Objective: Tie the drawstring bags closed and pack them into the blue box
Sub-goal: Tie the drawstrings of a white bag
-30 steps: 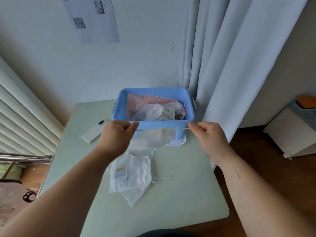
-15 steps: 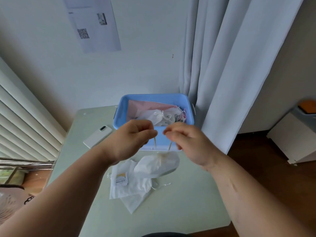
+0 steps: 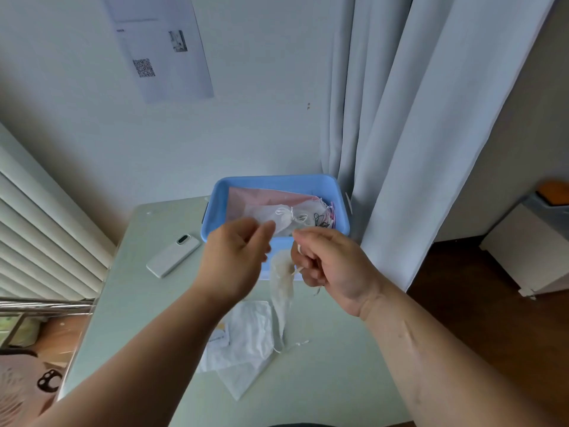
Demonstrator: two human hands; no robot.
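A white drawstring bag point(image 3: 281, 278) hangs from the right hand point(image 3: 331, 266), fingers curled around its cord, before the blue box point(image 3: 277, 183); the left hand point(image 3: 237, 257), pinching half a second earlier, now looks loosely parted.

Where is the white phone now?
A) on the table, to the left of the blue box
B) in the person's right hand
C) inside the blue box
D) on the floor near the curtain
A: the phone lies flat on the table, left of the blue box, and neither hand touches it.
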